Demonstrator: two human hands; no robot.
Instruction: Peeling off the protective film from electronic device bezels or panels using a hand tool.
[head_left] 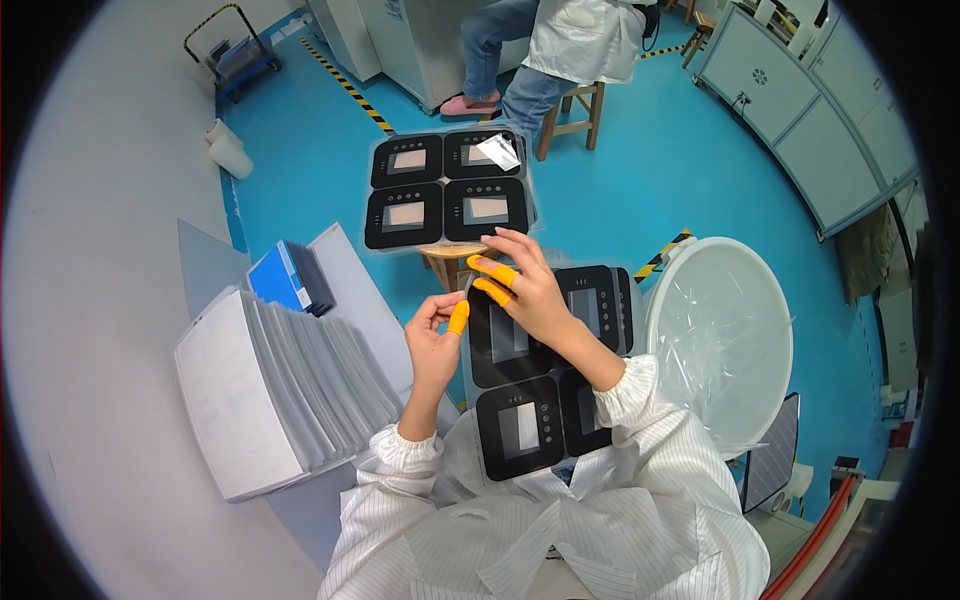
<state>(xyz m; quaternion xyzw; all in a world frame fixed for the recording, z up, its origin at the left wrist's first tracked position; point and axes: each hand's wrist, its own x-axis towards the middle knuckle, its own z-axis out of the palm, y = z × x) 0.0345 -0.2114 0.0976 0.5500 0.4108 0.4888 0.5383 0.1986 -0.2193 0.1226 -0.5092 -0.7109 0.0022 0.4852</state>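
In front of me lies a clear sheet with several black panels (pixel 520 430), each having a rectangular window and a row of small round marks. Both hands meet at its far left corner. My left hand (pixel 434 345) is closed in a pinch, a yellow finger cot on its thumb. My right hand (pixel 535 295) reaches across the sheet, two yellow-cotted fingers drawn together near that corner and the other fingers stretched out. A small greyish edge or strip (pixel 468 282) shows between the hands; what exactly each pinches is too small to make out.
A similar panel sheet (pixel 442 184) rests on a wooden stool ahead, a whitish scrap (pixel 497 152) on it. To the left are a tall stack of sheets (pixel 250 400) and a blue box (pixel 280 280). A white bin (pixel 720 340) with clear film stands right. Another person (pixel 575 45) sits beyond.
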